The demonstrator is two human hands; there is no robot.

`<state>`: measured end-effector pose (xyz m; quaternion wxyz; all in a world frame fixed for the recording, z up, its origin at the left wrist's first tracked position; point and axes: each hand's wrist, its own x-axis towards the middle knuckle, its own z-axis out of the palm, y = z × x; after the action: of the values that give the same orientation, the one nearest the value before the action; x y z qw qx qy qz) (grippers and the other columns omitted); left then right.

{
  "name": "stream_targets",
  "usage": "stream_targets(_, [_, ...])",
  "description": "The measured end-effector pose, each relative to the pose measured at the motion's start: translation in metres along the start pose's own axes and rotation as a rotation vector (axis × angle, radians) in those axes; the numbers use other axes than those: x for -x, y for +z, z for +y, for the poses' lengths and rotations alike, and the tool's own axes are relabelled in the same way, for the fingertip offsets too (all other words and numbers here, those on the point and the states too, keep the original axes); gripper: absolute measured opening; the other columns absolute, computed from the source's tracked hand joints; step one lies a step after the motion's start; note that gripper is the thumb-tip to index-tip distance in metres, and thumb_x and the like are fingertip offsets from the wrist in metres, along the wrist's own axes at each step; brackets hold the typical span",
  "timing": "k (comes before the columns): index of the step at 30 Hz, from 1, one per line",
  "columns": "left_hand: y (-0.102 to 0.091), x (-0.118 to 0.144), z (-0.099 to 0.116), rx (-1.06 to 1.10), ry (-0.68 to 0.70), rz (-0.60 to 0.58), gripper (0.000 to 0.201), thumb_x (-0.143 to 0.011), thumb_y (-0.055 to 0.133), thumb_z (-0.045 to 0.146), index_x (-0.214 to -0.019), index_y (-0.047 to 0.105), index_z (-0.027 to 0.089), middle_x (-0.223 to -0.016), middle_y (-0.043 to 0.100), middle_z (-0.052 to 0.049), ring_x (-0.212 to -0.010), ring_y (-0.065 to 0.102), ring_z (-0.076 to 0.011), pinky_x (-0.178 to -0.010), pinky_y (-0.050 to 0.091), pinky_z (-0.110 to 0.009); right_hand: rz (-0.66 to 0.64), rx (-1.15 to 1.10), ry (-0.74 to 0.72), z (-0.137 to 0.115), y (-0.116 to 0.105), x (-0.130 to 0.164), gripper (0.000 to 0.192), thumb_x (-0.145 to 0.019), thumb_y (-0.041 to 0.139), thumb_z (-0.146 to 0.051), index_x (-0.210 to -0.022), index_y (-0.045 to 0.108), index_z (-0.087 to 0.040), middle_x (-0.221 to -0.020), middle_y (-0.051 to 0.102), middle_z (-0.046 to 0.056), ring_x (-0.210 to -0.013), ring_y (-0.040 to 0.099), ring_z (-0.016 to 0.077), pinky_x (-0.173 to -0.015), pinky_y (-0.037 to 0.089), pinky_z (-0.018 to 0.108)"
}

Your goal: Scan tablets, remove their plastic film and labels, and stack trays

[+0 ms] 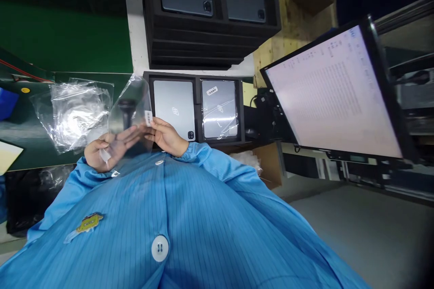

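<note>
Far off my right hand I see the monitor [334,95] glowing. Just beyond both hands lies a black tray [195,79] holding two tablets. My left hand [106,153] and right hand [166,136] each pinch a clear plastic bag [132,113] held up between them, a white label [148,118] at my right fingertips.

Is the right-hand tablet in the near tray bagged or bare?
Bagged: the right tablet in the near tray shows wrinkled, glinting plastic film and a label.
</note>
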<state>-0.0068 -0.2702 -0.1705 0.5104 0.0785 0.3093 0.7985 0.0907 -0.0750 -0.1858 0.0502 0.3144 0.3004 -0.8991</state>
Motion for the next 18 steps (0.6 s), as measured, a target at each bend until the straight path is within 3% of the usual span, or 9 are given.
stream_targets(6, [0.002, 0.006, 0.009, 0.010, 0.032, 0.117, 0.055, -0.073, 0.075, 0.026, -0.053, 0.026, 0.013, -0.130, 0.074, -0.013, -0.148, 0.049, -0.0432, -0.128, 0.005, -0.078, 0.036, -0.012, -0.052, -0.002, -0.008, -0.001, 0.018, -0.089, 0.080, -0.021, -0.104, 0.072, -0.022, -0.085, 0.072, -0.004, -0.079, 0.068, 0.0110, -0.074, 0.059, 0.021])
stream_targets(13, [-0.007, 0.015, 0.014, -0.050, -0.007, 0.273, 0.028, -0.064, 0.079, 0.023, -0.054, 0.054, 0.017, -0.117, 0.078, -0.012, -0.137, 0.060, -0.0435, -0.126, 0.014, -0.079, 0.015, 0.039, -0.083, -0.003, -0.020, 0.002, 0.018, -0.086, 0.083, -0.027, -0.101, 0.076, -0.020, -0.084, 0.074, -0.001, -0.075, 0.069, 0.0129, -0.071, 0.061, 0.023])
stream_targets(18, [-0.001, 0.014, 0.010, -0.080, -0.044, 0.412, 0.036, -0.055, 0.074, 0.023, -0.048, 0.039, 0.016, -0.108, 0.080, -0.009, -0.131, 0.064, -0.0434, -0.127, 0.025, -0.075, 0.082, 0.161, -0.113, -0.002, -0.026, 0.003, 0.023, -0.089, 0.082, -0.040, -0.087, 0.073, -0.019, -0.077, 0.074, 0.002, -0.070, 0.071, 0.0149, -0.066, 0.060, 0.025])
